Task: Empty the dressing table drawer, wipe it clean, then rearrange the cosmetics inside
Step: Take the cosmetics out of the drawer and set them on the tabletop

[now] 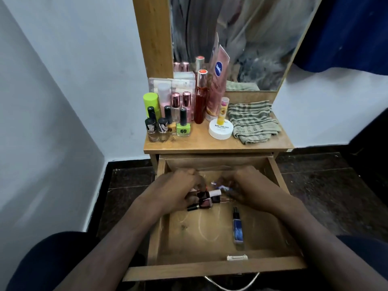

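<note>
Both hands reach into the open drawer (218,267) near its back wall. Left hand (180,190) has its fingers curled over a small cluster of nail polish bottles (204,199) lying on the drawer floor, its grip closed around them. Right hand (244,186) lies just beside that cluster with fingers bent down toward a few small items (220,186); motion blur hides the fingertips, so I cannot tell whether its grip has hold of anything.

Nearer the drawer's front right corner a blue bottle with a dark cap (237,226) lies on its side, well apart from the hands.

Above, on the desk (195,141), cosmetics stand packed at the back left corner: a green nail polish bottle (183,124) at the front, two clear bottles (156,129) beside it at the left edge, a lime green container (150,102) behind them, rose-capped bottles (180,103) and a tall red bottle (201,97). A pink tube (217,80) leans against the mirror (252,38). A white nail polish remover tub (220,129) sits near the middle front, a yellow tube (223,111) just behind it. A folded checked cloth (254,122) lies at the right edge.
</note>
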A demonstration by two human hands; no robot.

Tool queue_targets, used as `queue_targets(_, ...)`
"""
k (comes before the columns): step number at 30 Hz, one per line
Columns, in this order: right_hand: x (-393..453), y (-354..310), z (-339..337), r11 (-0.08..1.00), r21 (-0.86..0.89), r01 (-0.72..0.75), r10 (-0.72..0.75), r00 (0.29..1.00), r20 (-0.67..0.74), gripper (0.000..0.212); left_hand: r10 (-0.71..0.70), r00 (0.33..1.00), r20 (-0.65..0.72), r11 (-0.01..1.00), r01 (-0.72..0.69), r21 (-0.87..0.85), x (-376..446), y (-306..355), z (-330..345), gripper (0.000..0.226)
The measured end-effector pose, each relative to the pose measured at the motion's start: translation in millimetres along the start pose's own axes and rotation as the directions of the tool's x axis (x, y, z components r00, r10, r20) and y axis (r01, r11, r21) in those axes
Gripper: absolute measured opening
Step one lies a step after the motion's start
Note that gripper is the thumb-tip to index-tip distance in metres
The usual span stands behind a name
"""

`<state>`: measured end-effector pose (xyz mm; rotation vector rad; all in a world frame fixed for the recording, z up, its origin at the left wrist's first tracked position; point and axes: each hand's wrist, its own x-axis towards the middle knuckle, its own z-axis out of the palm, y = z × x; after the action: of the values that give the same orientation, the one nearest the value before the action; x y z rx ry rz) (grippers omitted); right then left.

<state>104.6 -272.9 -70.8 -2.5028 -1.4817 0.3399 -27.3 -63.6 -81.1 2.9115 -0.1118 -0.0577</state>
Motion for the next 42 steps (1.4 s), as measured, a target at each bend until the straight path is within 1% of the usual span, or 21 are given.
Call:
queue_targets(2,-1,0,5,1.0,0.017,-0.014,0.013,1.0,0.016,0.032,-0.012,1.0,0.012,1.0,0.012,-0.024,3,2,0,0.032)
queue_targets(6,-6,2,11,0.996,0.04,-0.075,0.076,0.997,-0.009,0.039,-0.048,0.998,0.046,0.992,0.053,-0.118,3,2,1,0.028)
queue_targets(9,-14,0,16,0.993,0.047,-0.104,0.104,0.995,0.002,0.045,-0.052,0.997,0.061,0.984,0.062,-0.169,1,4,1,0.022)
queue_targets(12,-21,0,17,0.99,0.051,-0.13,0.13,0.991,-0.006,0.044,-0.062,0.994,0.086,0.972,0.08,-0.22,2,6,1,0.018)
queue_targets(15,-30,-1,16,0.984,0.061,-0.165,0.165,0.986,-0.006,0.046,-0.06,0.993,0.097,0.967,0.082,-0.24,4,6,1,0.016)
queue_targets(17,-37,-4,16,0.982,0.033,-0.185,0.186,0.982,-0.017,0.048,-0.054,0.994,0.092,0.967,0.075,-0.243,4,6,1,0.016)
queue_targets(21,-44,-10,17,0.981,0.019,-0.194,0.195,0.981,-0.025,0.051,-0.066,0.994,0.084,0.963,0.086,-0.254,4,6,2,0.015)
queue_targets(24,-39,-17,12,0.985,-0.002,-0.171,0.17,0.985,-0.04,0.045,-0.09,0.992,0.094,0.952,0.113,-0.284,2,3,0,0.016)
queue_targets(26,-28,-25,7,0.993,-0.012,-0.119,0.118,0.991,-0.064,0.036,-0.098,0.989,0.115,0.948,0.128,-0.292,-1,3,-2,0.021)
queue_targets(29,-1,-40,2,0.997,-0.071,-0.03,0.028,0.999,-0.033,0.029,-0.123,0.981,0.148,0.964,0.154,-0.218,-4,4,-4,0.033)
queue_targets(32,16,-45,6,0.985,-0.169,-0.026,0.03,0.999,0.022,0.022,-0.122,0.98,0.16,0.976,0.148,-0.16,-4,6,-7,0.034)
queue_targets(35,16,-40,12,0.983,-0.178,-0.04,0.048,0.998,0.041,0.019,-0.084,0.987,0.137,0.985,0.103,-0.136,-4,8,-7,0.034)
queue_targets(37,11,-35,15,0.984,-0.177,-0.037,0.043,0.999,0.028,0.018,-0.064,0.991,0.117,0.979,0.085,-0.184,-6,6,-5,0.033)
queue_targets(39,9,-31,17,0.988,-0.152,-0.033,0.038,0.999,0.026,0.016,-0.05,0.995,0.087,0.961,0.072,-0.267,-9,5,-8,0.023)
queue_targets(42,7,-26,12,0.998,-0.053,-0.037,0.038,0.999,0.001,0.013,-0.042,0.999,-0.003,0.912,0.037,-0.41,-13,3,-18,0.013)
